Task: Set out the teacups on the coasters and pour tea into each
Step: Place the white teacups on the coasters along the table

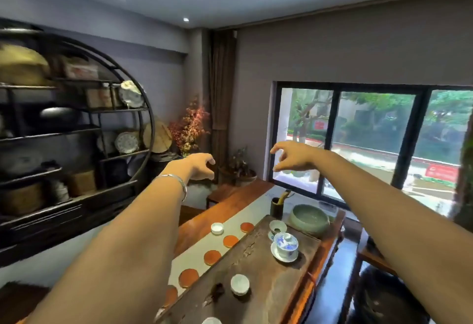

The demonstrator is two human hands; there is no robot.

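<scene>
Hovering empty, left hand (198,166) and right hand (291,156) hang loosely curled above five coasters (213,257), three teacups (239,284).

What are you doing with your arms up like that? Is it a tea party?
Sort of. A person is setting up tea, but right now both hands are raised in the air and hold nothing: the left hand and right hand hang loosely open. Below, one white teacup sits by the row of orange coasters, which are bare. Another teacup waits on the dark tea tray, near the blue-and-white lidded cup. Nothing is being poured.
</scene>
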